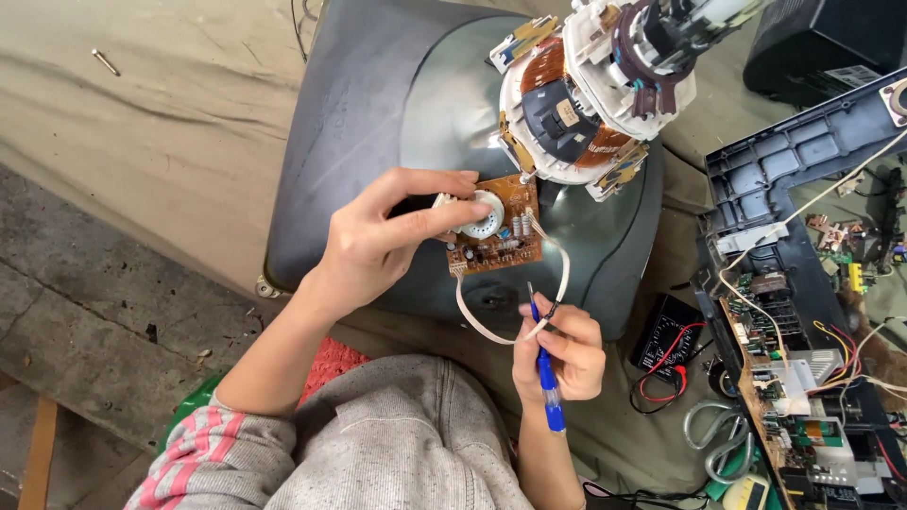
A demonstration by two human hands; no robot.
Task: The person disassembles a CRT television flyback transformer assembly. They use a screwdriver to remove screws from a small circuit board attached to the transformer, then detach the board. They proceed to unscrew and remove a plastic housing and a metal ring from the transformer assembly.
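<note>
Picture tube (pixel 378 142) from an old TV is laid face down on a tan cloth (pixel 142 113), neck pointing up, with the copper-wound deflection yoke (pixel 576 113) clamped round it. Off to the right a dark plastic chassis (pixel 784 179) with the main circuit board (pixel 794 397) can be seen, wires everywhere, plus a black multimeter (pixel 666 345) with red leads near it. Small brown neck board (pixel 496 227) is pinched in the left hand (pixel 378 241) just over the glass, thumb and fingers closed on its white round socket. A flat pale ribbon cable (pixel 501 332) is looped down from it. Right hand (pixel 562 354) is wrapped snug round a blue-handled screwdriver (pixel 546 382), tip up beside the cable loop.
</note>
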